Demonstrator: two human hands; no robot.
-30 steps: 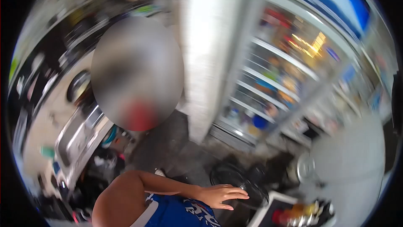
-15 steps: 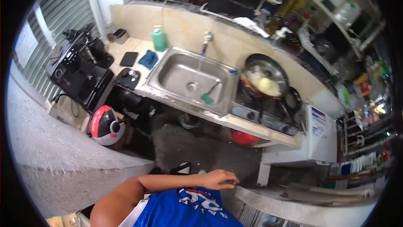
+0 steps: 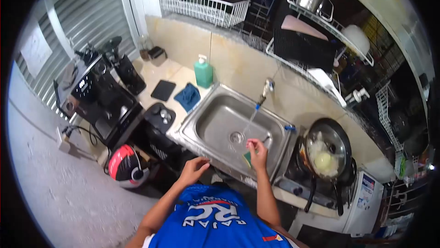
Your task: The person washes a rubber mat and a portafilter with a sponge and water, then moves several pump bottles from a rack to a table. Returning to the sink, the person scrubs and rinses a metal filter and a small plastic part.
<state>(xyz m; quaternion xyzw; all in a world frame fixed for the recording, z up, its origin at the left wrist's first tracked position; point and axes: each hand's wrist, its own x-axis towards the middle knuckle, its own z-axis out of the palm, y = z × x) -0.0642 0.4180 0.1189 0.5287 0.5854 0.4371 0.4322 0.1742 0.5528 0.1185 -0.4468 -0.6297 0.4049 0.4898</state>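
Note:
My right hand (image 3: 258, 155) is over the front right part of the steel sink (image 3: 208, 124), its fingers bent together. Whether something small is between the fingertips is hard to see. Just beside it, partly covered by the hand, is a green scrub sponge (image 3: 247, 157). A thin dark handle shows past the fingers. Water runs from the faucet (image 3: 268, 85) toward the drain (image 3: 236, 137). In front of the sink's edge, my left hand (image 3: 194, 171) hangs in the air, thumb apart from the fingers and nothing in it.
Right of the sink, a frying pan (image 3: 344, 145) with pale food sits on the stove (image 3: 293, 187). Left are a blue cloth (image 3: 187, 96), a green pump bottle (image 3: 203, 72) and a black coffee machine (image 3: 103, 96). A red and black helmet (image 3: 124, 165) stands below.
The view has come closer to the sink. My right hand now shows over the sink, where it was not visible before. My left hand has risen toward the sink's front edge.

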